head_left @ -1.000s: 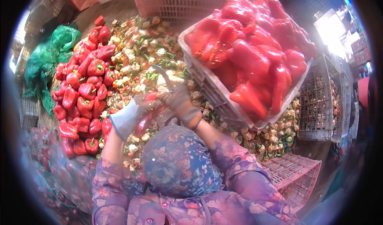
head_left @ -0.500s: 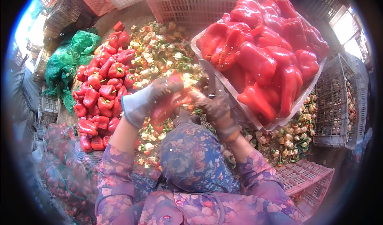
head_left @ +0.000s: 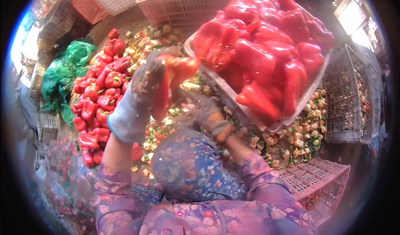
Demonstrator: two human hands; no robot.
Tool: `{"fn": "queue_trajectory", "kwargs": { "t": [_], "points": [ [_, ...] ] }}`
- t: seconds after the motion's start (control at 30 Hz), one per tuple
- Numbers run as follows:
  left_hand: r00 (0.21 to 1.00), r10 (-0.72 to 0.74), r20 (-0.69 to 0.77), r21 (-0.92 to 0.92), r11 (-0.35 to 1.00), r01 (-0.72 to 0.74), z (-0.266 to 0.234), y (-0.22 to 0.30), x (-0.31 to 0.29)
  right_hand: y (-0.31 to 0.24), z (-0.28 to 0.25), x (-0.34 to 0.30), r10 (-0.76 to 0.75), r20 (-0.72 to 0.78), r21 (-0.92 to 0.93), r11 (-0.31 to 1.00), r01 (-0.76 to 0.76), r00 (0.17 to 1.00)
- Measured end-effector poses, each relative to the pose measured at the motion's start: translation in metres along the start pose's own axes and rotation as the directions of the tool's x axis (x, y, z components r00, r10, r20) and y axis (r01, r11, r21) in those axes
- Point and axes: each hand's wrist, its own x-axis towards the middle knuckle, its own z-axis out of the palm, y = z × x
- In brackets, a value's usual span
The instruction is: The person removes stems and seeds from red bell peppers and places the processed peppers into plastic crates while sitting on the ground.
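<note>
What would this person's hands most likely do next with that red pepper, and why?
Probably toss the pepper held by the gloved left hand into the crate of cut red peppers beside it. It looks already opened, and the right hand sits below it over the scraps.

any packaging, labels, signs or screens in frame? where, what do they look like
No labels, signs or screens visible.
Full crate: top centre, pale pink plastic lattice, red peppers inside.
Tilted crate: right of centre, pale lattice, heaped with red peppers.
Empty crate: lower right, pink lattice.
Net sack: left, green mesh, crumpled.
</note>
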Motion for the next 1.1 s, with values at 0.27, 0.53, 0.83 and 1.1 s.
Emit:
{"fn": "queue_trajectory", "kwargs": {
  "t": [0.27, 0.53, 0.83, 1.1],
  "points": [
    [0.606, 0.233, 0.761, 0.616, 0.034, -0.787, 0.129, -0.058, 0.067, 0.006, -0.031, -0.053, -0.180, 0.060, -0.696, 0.698, 0.170, 0.982],
    [0.363, 0.348, 0.865, 0.401, -0.041, -0.915, 0.119, -0.106, 0.098, 0.055, -0.047, -0.070, -0.322, 0.262, -0.819, 0.425, 0.386, 0.910],
    [0.666, 0.705, -0.245, 0.933, 0.358, -0.035, -0.138, -0.059, -0.023, 0.153, -0.033, -0.053, 0.227, 0.240, -0.024, 0.973, -0.228, 0.944],
    [0.053, 0.289, -0.956, 0.100, 0.150, 0.984, -0.263, -0.160, -0.237, 0.036, 0.043, 0.022, 0.475, 0.385, 0.110, 0.828, -0.550, 0.791]
  ]
}}
